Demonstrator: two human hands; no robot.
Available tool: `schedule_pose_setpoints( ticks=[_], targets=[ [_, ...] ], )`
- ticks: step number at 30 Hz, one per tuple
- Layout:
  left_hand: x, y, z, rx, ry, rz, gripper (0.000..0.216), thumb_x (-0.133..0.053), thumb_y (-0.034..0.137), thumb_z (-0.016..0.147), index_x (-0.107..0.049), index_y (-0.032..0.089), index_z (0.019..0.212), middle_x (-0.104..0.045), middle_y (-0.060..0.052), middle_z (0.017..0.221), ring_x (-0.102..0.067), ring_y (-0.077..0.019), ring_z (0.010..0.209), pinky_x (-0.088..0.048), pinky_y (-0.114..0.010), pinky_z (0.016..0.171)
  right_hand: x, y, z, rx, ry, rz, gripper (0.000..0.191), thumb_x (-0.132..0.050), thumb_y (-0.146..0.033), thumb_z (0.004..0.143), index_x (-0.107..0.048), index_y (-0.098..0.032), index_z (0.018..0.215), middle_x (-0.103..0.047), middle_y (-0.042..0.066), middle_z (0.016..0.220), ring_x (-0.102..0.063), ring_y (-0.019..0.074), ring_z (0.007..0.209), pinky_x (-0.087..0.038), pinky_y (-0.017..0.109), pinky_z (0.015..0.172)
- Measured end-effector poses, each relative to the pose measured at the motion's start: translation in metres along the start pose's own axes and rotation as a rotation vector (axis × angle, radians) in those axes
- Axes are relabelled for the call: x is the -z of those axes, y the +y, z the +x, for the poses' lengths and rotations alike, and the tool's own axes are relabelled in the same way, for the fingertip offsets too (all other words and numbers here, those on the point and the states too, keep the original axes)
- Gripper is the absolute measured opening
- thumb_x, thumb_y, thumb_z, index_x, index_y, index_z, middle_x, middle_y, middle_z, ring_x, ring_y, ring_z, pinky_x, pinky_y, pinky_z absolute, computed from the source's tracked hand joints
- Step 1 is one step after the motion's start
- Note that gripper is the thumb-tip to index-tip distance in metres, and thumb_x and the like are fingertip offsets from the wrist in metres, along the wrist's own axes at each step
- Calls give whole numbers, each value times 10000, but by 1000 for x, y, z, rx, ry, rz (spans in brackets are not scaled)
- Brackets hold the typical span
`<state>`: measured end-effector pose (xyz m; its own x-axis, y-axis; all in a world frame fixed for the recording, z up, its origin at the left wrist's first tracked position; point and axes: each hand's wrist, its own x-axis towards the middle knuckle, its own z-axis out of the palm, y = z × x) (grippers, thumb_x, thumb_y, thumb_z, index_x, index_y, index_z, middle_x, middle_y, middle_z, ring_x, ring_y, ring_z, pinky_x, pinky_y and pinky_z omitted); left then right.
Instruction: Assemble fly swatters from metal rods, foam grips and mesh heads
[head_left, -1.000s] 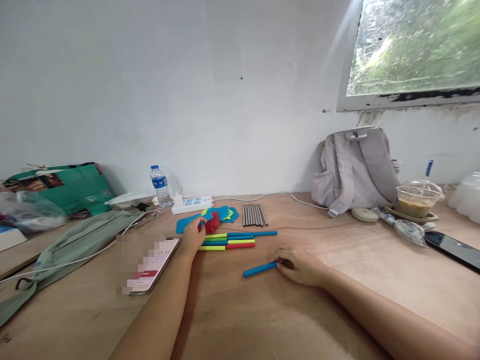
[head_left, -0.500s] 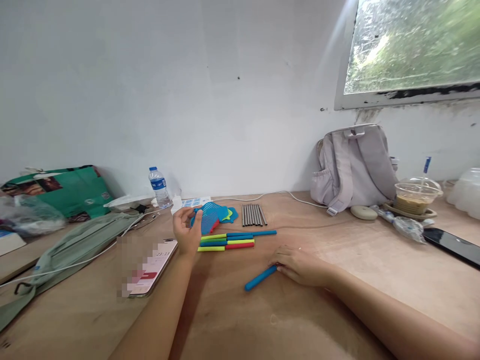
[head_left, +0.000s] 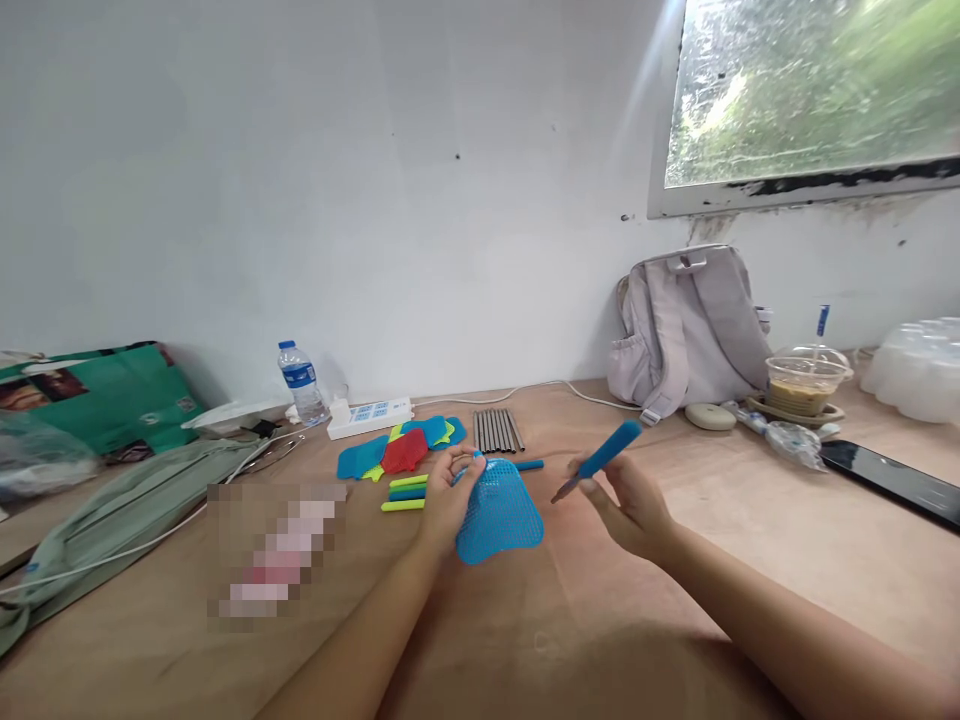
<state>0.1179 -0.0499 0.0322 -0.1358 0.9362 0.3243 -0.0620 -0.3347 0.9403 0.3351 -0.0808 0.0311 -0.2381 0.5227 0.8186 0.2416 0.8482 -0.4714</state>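
My left hand (head_left: 448, 493) pinches the narrow end of a blue mesh swatter head (head_left: 497, 515) and holds it above the wooden table (head_left: 720, 560). My right hand (head_left: 626, 503) grips a blue handle (head_left: 609, 450) raised off the table, its metal tip pointing down-left toward the head. Behind lie more swatter heads in blue, red and yellow-green (head_left: 401, 450), coloured handles (head_left: 405, 494) and a row of grey metal rods (head_left: 493, 430).
A blurred phone (head_left: 274, 560) lies left of my arm, beside a green pouch (head_left: 127, 500). A water bottle (head_left: 298, 380) and power strip (head_left: 369, 416) stand by the wall. A grey backpack (head_left: 686, 325), iced drink cup (head_left: 802, 385) and black phone (head_left: 892, 478) sit right.
My left hand lifted a blue swatter head off the pile and brought it toward me. My right hand raised the blue handle from the table and turned it toward the head.
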Motion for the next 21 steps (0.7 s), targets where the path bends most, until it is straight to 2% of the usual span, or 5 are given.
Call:
schedule_pose_setpoints(
  ticks=[3, 7, 14, 21],
  targets=[
    [-9, -1, -11, -74, -125, 122, 235, -643, 334, 676, -534, 185, 821, -647, -10, 741, -623, -143, 750, -468, -234, 660, -1, 2, 4, -136, 231, 174, 151, -452, -295, 868, -447, -234, 1006, -603, 33, 812, -578, 167, 788, -482, 336, 685],
    [-20, 2, -27, -166, -254, 197, 187, -597, 300, 736, -523, 200, 876, -675, -35, 829, -633, -164, 828, -485, -276, 735, 0, -4, 12, -230, 404, 359, 153, -459, -331, 863, -431, -244, 985, -589, 5, 742, -532, 130, 611, -457, 289, 550],
    [-25, 5, -41, -221, -294, 214, 166, -618, 317, 718, -543, 204, 814, -682, -44, 819, -640, -170, 792, -510, -295, 721, 4, -15, 17, -281, 438, 525, 143, -455, -346, 849, -415, -272, 963, -532, 10, 803, -486, 126, 599, -462, 308, 574],
    [-24, 5, -43, -311, -232, 299, 136, -651, 325, 682, -588, 207, 705, -682, -34, 779, -633, -169, 723, -513, -285, 650, 0, -17, 17, -292, 328, 526, 165, -457, -371, 847, -401, -273, 967, -540, 8, 789, -494, 134, 607, -473, 317, 583]
  ],
)
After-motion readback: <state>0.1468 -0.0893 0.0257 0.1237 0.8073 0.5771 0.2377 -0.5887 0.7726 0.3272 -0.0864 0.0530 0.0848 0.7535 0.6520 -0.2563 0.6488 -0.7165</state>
